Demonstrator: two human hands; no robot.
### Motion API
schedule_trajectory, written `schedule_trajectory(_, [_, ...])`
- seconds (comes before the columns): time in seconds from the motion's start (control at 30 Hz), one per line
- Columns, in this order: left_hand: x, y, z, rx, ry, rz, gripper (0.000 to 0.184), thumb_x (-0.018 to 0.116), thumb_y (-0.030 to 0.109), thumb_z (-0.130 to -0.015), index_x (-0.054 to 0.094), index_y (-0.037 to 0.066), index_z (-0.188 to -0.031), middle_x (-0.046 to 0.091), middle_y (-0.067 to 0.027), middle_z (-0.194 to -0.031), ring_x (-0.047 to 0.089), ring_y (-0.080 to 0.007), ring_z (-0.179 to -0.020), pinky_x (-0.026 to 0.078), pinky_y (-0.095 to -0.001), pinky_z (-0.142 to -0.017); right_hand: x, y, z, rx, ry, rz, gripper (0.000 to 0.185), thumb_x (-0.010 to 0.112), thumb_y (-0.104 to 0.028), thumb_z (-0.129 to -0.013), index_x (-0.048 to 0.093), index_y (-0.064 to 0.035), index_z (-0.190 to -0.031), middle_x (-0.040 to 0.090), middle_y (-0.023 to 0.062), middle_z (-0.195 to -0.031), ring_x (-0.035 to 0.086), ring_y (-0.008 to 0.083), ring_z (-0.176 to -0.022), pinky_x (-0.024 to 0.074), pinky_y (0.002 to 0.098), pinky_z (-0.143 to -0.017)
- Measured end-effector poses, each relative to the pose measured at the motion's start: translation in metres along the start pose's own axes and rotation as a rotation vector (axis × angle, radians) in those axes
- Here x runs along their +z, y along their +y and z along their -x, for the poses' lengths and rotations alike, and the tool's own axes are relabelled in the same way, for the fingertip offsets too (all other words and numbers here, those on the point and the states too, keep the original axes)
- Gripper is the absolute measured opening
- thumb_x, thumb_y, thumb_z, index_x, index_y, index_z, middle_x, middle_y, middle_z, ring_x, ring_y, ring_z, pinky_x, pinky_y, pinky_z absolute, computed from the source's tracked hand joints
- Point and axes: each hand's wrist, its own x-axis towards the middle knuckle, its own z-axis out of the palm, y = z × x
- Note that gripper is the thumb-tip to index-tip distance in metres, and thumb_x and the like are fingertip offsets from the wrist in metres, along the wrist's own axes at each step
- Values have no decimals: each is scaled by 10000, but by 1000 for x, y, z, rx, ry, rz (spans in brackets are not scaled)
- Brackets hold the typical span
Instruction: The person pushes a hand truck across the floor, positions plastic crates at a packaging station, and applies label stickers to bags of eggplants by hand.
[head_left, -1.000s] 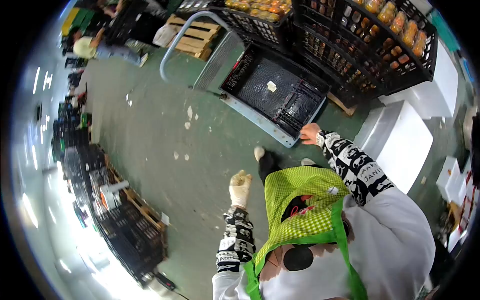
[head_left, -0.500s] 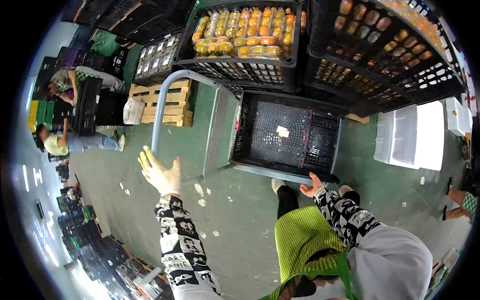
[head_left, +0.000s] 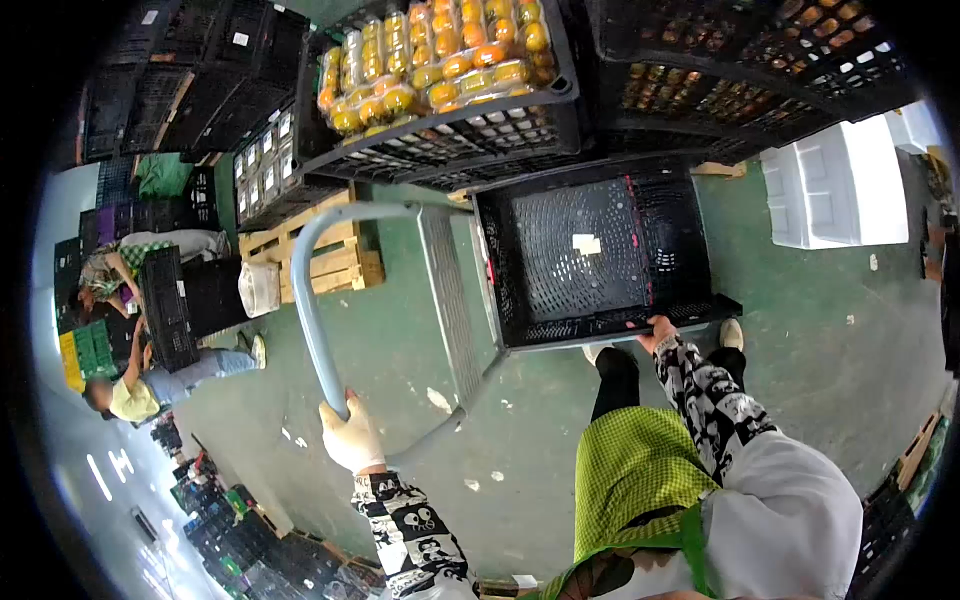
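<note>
single head-worn cam, wide fisheye, black corners. looks forward and steeply down over the wearer's apron point(head_left: 640, 465); both hands point(head_left: 352, 440) close in, floor point(head_left: 530, 425) around, stacked crates point(head_left: 185, 110) farther out.

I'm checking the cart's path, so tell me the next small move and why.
Probably ease the cart back from the produce crates: the left hand grips its handle, the right hand is on the black crate's near rim, and open floor lies on the person's side.
</note>
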Motion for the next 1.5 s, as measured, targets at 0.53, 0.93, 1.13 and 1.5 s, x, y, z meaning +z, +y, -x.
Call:
schedule_trajectory(0.53, [-41, 77, 176, -114, -494, 748, 777, 785, 234, -789, 405, -30, -1413, 434, -212, -1445, 362, -322, -1367, 239, -413, -1163, -166, 117, 328, -697, 273, -313, 368, 792, -109, -783, 530, -13, -1024, 606, 147, -947, 617, 320, -805, 527, 467, -744])
schedule_trajectory(0.93, [-30, 85, 234, -294, -999, 923, 155, 642, -26, -717, 673, -27, -869, 643, -44, -708, 586, -155, -598, 478, -323, -562, -221, 171, 422, -498, 149, -1078, 198, 681, 18, -784, 623, -64, -955, 694, 117, -869, 695, 261, -834, 540, 360, -690])
schedule_trajectory(1.13, [-200, 16, 266, -492, -570, 1145, 283, 624, -66, -733, 592, 3, -1005, 603, -28, -827, 569, -129, -640, 471, -293, -574, -252, 97, 492, -328, -457, -1295, 294, 683, -33, -781, 684, -92, -1069, 717, 130, -968, 688, 284, -887, 544, 397, -817])
schedule_trajectory(1.5, [-333, -92, 264, -672, 51, 1344, 532, 457, -77, -683, 528, -75, -1210, 622, -113, -983, 635, -216, -767, 541, -295, -697, -221, -89, 521, -582, -685, -1110, 245, 575, 53, -796, 609, 63, -1038, 683, 113, -894, 664, 220, -783, 556, 365, -749])
